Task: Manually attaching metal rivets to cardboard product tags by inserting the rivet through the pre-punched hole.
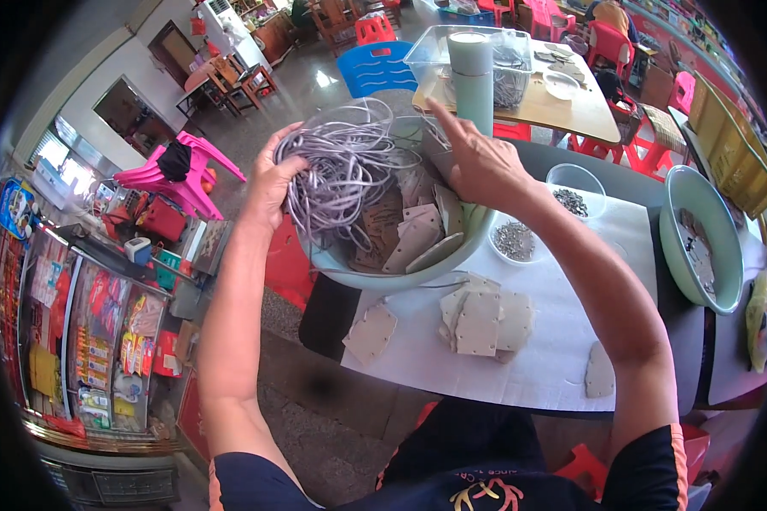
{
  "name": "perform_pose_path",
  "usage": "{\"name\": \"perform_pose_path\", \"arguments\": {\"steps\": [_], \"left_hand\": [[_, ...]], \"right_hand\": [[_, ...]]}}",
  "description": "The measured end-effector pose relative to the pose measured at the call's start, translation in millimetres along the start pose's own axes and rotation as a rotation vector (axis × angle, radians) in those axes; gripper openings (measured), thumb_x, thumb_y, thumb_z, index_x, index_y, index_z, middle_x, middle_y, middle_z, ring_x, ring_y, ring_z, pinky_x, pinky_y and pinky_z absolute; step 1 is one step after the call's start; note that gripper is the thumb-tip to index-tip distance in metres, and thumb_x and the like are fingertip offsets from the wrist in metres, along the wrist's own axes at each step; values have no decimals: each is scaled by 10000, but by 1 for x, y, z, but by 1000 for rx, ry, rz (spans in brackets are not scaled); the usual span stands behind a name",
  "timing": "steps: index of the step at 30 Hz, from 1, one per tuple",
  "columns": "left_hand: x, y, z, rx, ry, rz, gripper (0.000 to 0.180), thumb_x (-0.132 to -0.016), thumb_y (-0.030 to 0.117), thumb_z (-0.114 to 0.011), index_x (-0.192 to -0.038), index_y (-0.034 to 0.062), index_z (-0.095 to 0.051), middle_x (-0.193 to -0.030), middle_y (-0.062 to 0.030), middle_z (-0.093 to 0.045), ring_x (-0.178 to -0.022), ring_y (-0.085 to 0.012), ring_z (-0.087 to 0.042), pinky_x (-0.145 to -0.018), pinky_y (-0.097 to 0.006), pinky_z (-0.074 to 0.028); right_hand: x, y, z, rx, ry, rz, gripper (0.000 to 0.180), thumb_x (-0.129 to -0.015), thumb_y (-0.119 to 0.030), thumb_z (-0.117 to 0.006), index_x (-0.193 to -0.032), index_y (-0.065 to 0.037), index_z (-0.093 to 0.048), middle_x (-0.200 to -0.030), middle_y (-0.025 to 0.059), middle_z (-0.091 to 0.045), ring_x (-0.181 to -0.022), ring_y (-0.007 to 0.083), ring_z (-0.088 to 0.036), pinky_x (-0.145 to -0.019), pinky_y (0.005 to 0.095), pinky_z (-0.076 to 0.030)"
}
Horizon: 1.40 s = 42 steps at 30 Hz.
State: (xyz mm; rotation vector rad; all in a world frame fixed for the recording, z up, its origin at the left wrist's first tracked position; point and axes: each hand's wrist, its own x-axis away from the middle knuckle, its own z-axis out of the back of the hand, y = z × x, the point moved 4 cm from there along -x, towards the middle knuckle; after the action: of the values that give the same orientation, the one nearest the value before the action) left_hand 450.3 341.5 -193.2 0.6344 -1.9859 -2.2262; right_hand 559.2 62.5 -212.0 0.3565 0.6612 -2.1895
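Through the head camera I see the left hand (273, 175) closed firmly on a big loose tangle of grey cord (341, 175), its thumb over the near side and its fingers behind. The tangle sits above the left part of a pale green basin (394, 279), with loops spilling toward the left rim.

I have the right hand (486, 162) above the basin's far right side, its forefinger stretched out toward the far left. The palm is turned away from me, so I cannot tell how far the grip is open or whether it has hold of anything.

Under the cord, flat grey plates (419, 238) with small holes lie jumbled in the basin. Nearer me, on the white table covering (554, 332), I see a stack of similar plates (479, 324), one single plate (371, 332) to its left and another (600, 370) to its right.

Right of the basin stands a small bowl of silver metal parts (514, 241); just beyond it, a clear bowl (584, 175) holds darker parts. A second green basin (683, 189) stands far to the right. Beyond the right hand I see a tall pale bottle (473, 89).
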Motion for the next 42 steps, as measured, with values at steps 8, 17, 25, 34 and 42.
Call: {"name": "perform_pose_path", "arguments": {"steps": [8,17,25,34,42], "left_hand": [[5,-38,37,250,310,26,570,-790,-68,-592,-1340,70,-534,-1174,-113,-653,-998,-218,-670,-880,-361,-582],[26,-44,12,395,450,-79,623,-757,-90,-561,-1351,90,-516,-1172,-118,-633,-1007,-239,-653,-899,-370,-568],[30,-37,7,263,472,-127,574,-762,-69,-567,-1322,58,-547,-1139,-90,-638,-937,-173,-646,-815,-305,-548],[30,-38,4,266,507,-112,564,-781,-67,-568,-1330,59,-536,-1142,-91,-633,-966,-174,-646,-849,-314,-547],[28,-43,8,294,505,-124,554,-771,-76,-559,-1310,48,-552,-1146,-94,-634,-975,-176,-643,-872,-314,-540]], "right_hand": [[9,-17,-10,302,95,236,421,-795,-141,-655,-1214,-133,-607,-1029,118,-658,-950,317,-649,-836,431,-502],[18,-77,-36,55,-307,717,193,-902,-176,-573,-739,-106,-647,-719,61,-635,-823,236,-674,-928,449,-438],[-5,-72,-6,285,-538,463,181,-861,-223,-616,-787,-92,-717,-766,100,-694,-776,331,-676,-703,449,-513],[-37,-56,-35,367,-675,177,191,-819,-194,-664,-891,-47,-761,-953,180,-729,-909,309,-721,-749,422,-572],[-28,-52,-34,488,-266,350,146,-802,-173,-688,-900,-92,-758,-996,127,-688,-983,281,-667,-827,414,-533]]}}
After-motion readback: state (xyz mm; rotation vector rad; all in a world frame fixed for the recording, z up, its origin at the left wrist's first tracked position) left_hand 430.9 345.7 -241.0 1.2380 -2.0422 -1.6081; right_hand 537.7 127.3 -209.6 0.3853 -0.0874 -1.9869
